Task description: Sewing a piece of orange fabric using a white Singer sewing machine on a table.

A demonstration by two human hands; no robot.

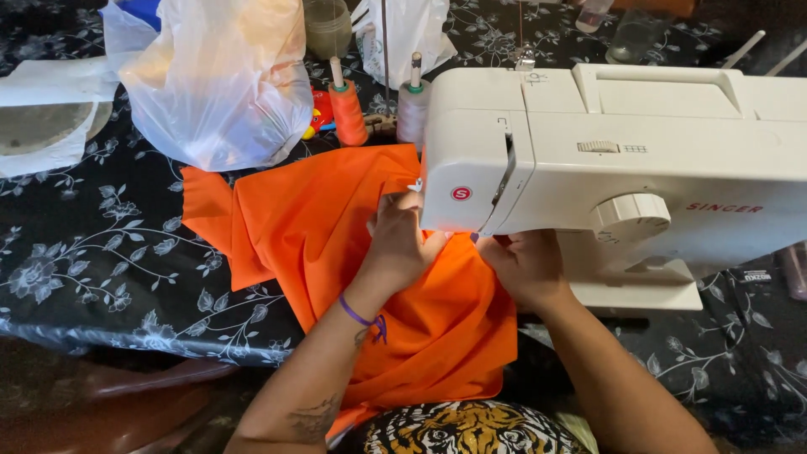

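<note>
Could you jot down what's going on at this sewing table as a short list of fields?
Setting: table with a black floral cloth
Machine: white sewing machine
Material: orange fabric under the machine head, draping off the table edge
Left hand: pressing the fabric beside the needle area
Right hand: on the fabric under the machine arm
Thread: orange spool and pale spool, upright behind the fabric
Also there: white plastic bag

orange fabric [311, 227], rumpled, under sewing machine [605, 160]

Looks like a home sewing corner: white sewing machine [622, 168] on a worktop [92, 261] under black floral cloth, thread spools [346, 109], orange fabric [319, 227], plastic bags [223, 80] piled behind.
</note>
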